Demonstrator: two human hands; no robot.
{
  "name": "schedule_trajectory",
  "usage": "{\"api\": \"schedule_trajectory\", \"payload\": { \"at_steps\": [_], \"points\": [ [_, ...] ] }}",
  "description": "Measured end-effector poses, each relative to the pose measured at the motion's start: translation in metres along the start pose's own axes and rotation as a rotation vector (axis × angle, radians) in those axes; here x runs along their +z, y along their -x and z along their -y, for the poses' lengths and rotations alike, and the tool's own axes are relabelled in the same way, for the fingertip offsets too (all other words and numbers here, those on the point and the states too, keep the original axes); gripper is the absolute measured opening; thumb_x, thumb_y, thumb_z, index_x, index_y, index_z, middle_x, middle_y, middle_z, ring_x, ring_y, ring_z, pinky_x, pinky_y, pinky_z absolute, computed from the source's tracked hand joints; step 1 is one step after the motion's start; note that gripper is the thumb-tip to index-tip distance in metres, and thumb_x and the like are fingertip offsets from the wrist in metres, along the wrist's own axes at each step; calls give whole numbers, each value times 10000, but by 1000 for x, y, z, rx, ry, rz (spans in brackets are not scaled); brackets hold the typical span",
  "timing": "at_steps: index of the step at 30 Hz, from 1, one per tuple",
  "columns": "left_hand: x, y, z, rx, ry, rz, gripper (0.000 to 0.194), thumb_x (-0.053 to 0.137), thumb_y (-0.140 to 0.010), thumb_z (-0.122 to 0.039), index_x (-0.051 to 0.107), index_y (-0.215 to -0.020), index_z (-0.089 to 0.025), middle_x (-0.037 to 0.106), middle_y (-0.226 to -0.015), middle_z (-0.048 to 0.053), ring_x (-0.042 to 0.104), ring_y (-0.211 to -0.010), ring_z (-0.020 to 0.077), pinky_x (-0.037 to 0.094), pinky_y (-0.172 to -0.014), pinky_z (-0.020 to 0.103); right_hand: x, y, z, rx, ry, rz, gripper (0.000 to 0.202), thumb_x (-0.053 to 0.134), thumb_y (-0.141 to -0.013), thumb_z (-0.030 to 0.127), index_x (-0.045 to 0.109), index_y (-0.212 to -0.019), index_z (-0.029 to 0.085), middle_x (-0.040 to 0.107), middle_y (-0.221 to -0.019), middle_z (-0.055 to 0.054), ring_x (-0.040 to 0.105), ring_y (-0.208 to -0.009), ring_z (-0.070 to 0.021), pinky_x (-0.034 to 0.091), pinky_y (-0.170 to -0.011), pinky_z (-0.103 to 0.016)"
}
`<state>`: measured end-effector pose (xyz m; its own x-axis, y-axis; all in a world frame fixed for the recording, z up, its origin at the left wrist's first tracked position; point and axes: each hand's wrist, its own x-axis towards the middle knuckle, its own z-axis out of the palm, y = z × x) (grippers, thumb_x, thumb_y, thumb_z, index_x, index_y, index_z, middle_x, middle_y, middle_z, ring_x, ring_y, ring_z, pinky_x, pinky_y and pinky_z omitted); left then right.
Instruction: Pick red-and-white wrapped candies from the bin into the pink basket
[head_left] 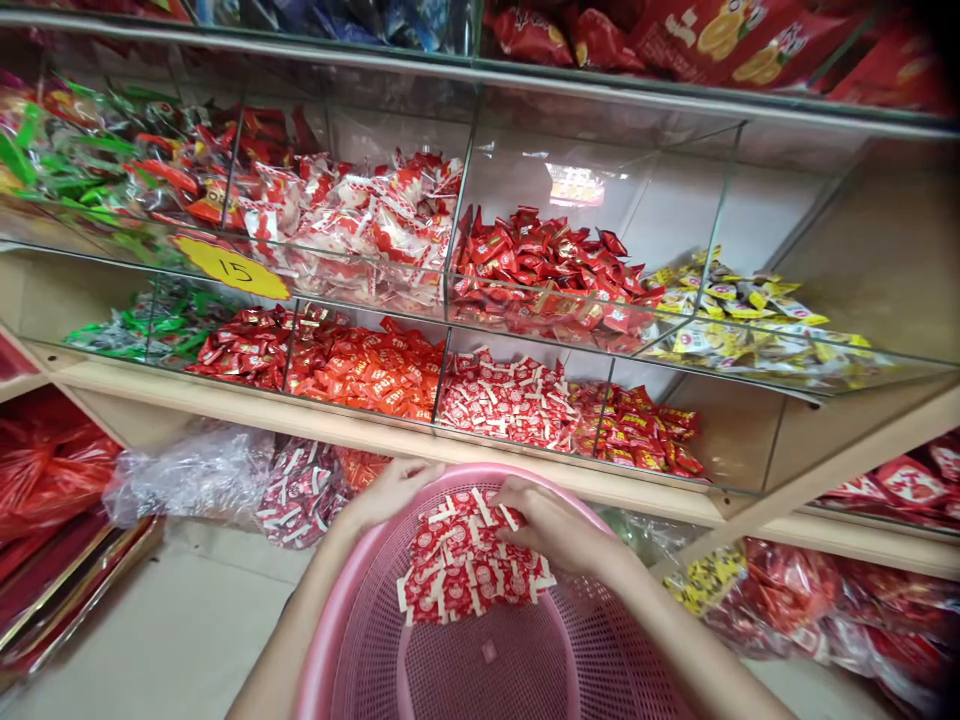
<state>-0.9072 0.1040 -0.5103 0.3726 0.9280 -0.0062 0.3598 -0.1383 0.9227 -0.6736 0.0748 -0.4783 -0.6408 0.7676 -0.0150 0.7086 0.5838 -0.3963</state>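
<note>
A pink mesh plastic basket (491, 468) is tilted against the wooden shelf front, its open side toward me. My left hand (396, 490) grips its upper left rim. Inside, a heap of small red candies in red-and-white wrappers (469, 570) lies against the far wall, and the basket's floor shows below it. My right hand (551, 525) reaches in from the right with fingers curled around wrapped candies at the heap's top right edge. Its fingertips are partly hidden among the wrappers. Similar red-and-white candies (510, 400) fill a bin just above the basket.
Clear-fronted shelf bins hold orange-red packets (375, 365), red packets (547, 265) and yellow packets (742, 295). A yellow tag marked 15 (232, 268) hangs at left. Under the shelf lie a bag of candies (300, 495), clear plastic (202, 470) and more bagged sweets (795, 590).
</note>
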Motion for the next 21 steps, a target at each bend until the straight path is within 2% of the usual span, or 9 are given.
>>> {"api": "schedule_trajectory", "payload": {
  "at_steps": [6, 16, 21],
  "points": [
    [0, 0, -1, 11, 47, 18, 434, 432, -777, -465, 646, -893, -106, 647, -845, 38, 534, -832, 197, 375, -772, 281, 0, -9, 3, -42, 68, 42, 102, 574, -735, 228, 572, -825, 180, 544, -897, -45, 511, -832, -174, 393, -740, -282],
    [-1, 0, -4, -35, 51, 50, 401, 445, -790, -448, 631, -987, -152, 655, -947, 25, 544, -917, 206, 377, -822, 279, -3, 0, -11, -24, -160, -91, 230, 505, -788, 365, 564, -939, 202, 554, -918, -31, 505, -835, -154, 375, -756, -261],
    [-2, 0, -6, -56, 3, 48, 402, 444, -790, -457, 625, -999, -166, 649, -985, 14, 539, -945, 203, 375, -834, 271, -5, 11, -24, 71, -143, -60, 172, 560, -750, 337, 572, -848, 197, 545, -836, -9, 495, -752, -137, 363, -680, -239]
  ]
}}
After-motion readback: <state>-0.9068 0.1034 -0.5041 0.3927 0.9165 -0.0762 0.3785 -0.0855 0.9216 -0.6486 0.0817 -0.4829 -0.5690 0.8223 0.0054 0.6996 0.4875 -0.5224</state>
